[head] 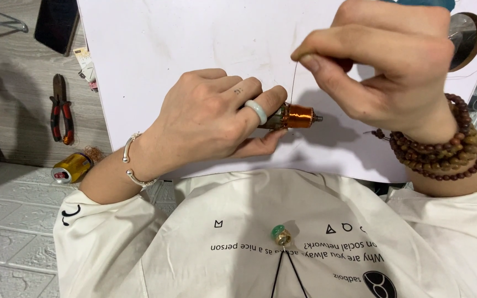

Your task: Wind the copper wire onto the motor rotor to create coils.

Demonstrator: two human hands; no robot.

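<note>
My left hand (211,116) grips a small rotor-like core wound with copper wire (296,116), its metal shaft end pointing right. A pale ring sits on one finger and a silver bangle on the wrist. My right hand (385,60) is raised just above and right of the coil, thumb and forefinger pinched on a thin wire (293,83) that runs down to the copper winding. Brown bead bracelets wrap the right wrist. Both hands work over a white board (183,49).
Red-handled pliers (61,110) lie on the floor at the left. A gold spool of wire (72,168) with a loose copper tangle lies near the board's left corner. A dark phone (56,23) rests at the top left. A round hole (466,40) shows in the board's right end.
</note>
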